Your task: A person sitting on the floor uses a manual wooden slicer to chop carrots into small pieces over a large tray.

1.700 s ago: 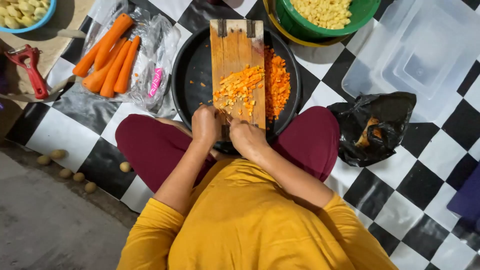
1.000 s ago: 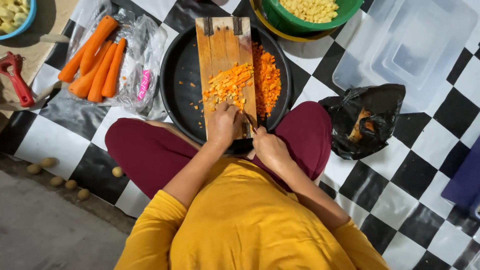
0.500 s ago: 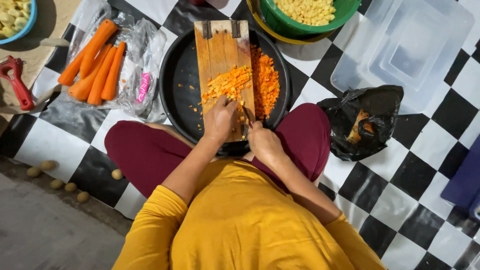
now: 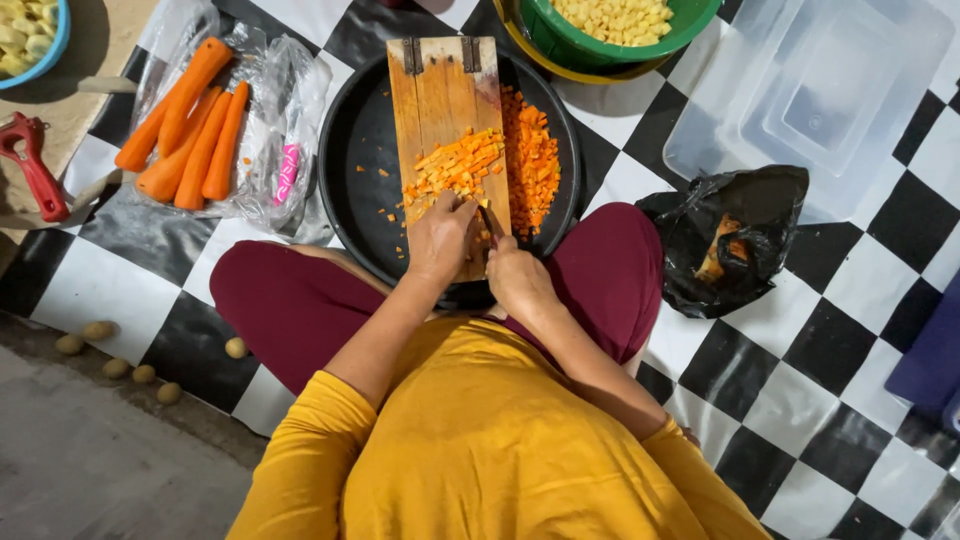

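At the far left a red peeler (image 4: 30, 165) lies on a tan mat, with the edge of a blue bowl (image 4: 52, 45) of pale peeled pieces above it. Beside them, whole peeled carrots (image 4: 190, 125) rest on a crumpled clear plastic bag (image 4: 290, 100) spread on the black-and-white chequered floor (image 4: 130, 290); a small pink strip shows through the plastic just right of the carrots. A few small potatoes (image 4: 100, 350) sit along the floor's lower left edge.

In the middle, a wooden cutting board (image 4: 440, 90) lies across a round black pan (image 4: 355, 170). Diced carrot (image 4: 455, 165) is heaped on the board, and a larger pile of dice (image 4: 530, 160) lies in the pan just right of it. The left hand (image 4: 440, 240) rests on the near end of the board, fingers curled downward and pressed against the heap of carrot. The right hand (image 4: 515, 280) is just beside it, its fingers closed around the handle of a knife (image 4: 490, 222), whose dark blade points up toward the carrot on the board, between the two hands. Both hands sit over the person's crossed legs in maroon cloth, with yellow sleeves below.

Above right, a green bowl (image 4: 690, 25) nested in a yellow one holds pale yellow diced pieces. Further right stands a clear plastic tub (image 4: 900, 60) with another clear container inside it. Below the tub, a black plastic bag (image 4: 740, 240) lies open on the floor with orange-brown peelings inside. A dark blue cloth (image 4: 930, 360) shows at the right edge.
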